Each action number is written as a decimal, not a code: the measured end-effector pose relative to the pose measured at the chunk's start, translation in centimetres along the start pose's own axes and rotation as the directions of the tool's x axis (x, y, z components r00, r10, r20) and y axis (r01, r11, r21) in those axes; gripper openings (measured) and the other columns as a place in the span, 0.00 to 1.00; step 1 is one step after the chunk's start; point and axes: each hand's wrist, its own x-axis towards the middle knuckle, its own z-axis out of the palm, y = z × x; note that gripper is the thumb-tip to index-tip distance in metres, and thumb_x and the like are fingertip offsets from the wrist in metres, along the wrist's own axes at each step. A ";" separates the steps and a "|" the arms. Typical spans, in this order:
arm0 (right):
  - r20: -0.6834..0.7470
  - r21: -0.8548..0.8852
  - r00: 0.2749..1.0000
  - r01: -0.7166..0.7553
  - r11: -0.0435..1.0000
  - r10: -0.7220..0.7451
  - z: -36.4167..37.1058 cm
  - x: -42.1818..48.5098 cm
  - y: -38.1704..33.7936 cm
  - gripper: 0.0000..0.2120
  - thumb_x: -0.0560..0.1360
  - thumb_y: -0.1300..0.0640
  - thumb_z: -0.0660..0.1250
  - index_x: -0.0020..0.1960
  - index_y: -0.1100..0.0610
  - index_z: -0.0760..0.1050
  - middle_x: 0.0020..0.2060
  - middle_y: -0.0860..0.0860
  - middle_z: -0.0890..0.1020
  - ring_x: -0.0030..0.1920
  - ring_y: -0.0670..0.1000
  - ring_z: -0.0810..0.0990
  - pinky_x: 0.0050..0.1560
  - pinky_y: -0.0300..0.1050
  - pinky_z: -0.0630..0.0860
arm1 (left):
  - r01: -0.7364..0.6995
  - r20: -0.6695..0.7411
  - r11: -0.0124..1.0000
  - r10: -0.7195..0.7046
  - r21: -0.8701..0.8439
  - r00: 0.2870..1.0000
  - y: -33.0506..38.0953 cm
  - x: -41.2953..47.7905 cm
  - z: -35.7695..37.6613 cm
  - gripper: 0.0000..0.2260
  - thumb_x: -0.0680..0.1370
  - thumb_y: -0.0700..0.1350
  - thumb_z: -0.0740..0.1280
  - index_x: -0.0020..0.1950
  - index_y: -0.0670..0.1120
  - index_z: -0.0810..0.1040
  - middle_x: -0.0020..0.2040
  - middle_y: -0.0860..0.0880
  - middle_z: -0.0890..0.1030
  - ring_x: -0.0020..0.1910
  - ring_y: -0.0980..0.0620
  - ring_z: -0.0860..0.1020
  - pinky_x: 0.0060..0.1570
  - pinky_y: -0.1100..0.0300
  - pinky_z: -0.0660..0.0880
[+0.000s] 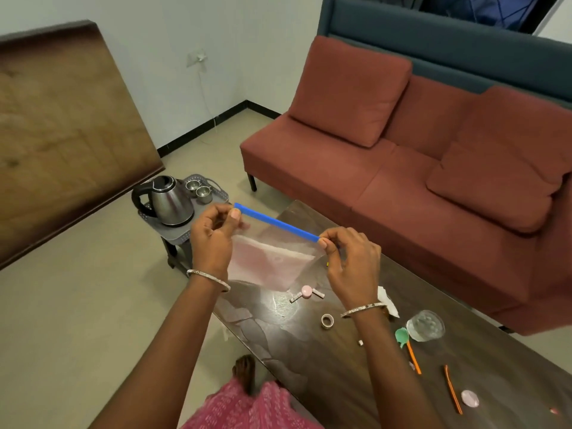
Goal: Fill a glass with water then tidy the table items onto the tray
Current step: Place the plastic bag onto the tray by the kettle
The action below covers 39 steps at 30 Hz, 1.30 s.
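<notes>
Near right on the dark counter [309,366] a clear glass [425,325] is standing, its fill unclear. Left hand [213,233] and right hand [349,261] fingers are pinching the blue strip [275,222] of a translucent pouch [266,261]. Far left, a grey tray [175,235] is carrying a steel kettle [170,202]

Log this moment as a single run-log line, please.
left hand pinches zip bag | right hand pinches zip bag | zip bag above table | glass on table
</notes>
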 end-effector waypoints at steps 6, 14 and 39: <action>0.032 0.255 0.998 -0.067 0.965 0.061 1.5 0.8 -0.5 0.04 0.78 0.56 0.68 0.44 0.49 0.78 0.39 0.42 0.82 0.42 0.44 0.79 0.47 0.47 0.75 | 0.112 0.017 0.993 -0.111 -0.041 0.994 0.7 0.5 -1.5 0.03 0.79 0.40 0.67 0.45 0.44 0.78 0.37 0.42 0.77 0.31 0.52 0.78 0.42 0.51 0.76; 0.486 0.679 0.847 -0.522 0.517 0.216 6.6 0.8 -3.1 0.13 0.73 0.60 0.74 0.58 0.55 0.81 0.49 0.54 0.87 0.50 0.51 0.85 0.51 0.47 0.78 | 0.223 0.057 0.952 -0.216 -0.209 0.975 1.7 3.2 -5.2 0.04 0.79 0.41 0.66 0.45 0.45 0.77 0.34 0.48 0.78 0.32 0.52 0.80 0.39 0.59 0.78; 0.231 0.745 0.884 -0.429 0.511 0.406 30.8 7.2 -23.2 0.12 0.80 0.69 0.62 0.55 0.61 0.83 0.44 0.56 0.87 0.49 0.56 0.85 0.58 0.53 0.79 | 0.150 0.280 0.976 -0.191 0.161 0.941 -3.2 23.2 -30.5 0.16 0.72 0.34 0.72 0.55 0.52 0.82 0.51 0.52 0.85 0.52 0.55 0.81 0.47 0.64 0.78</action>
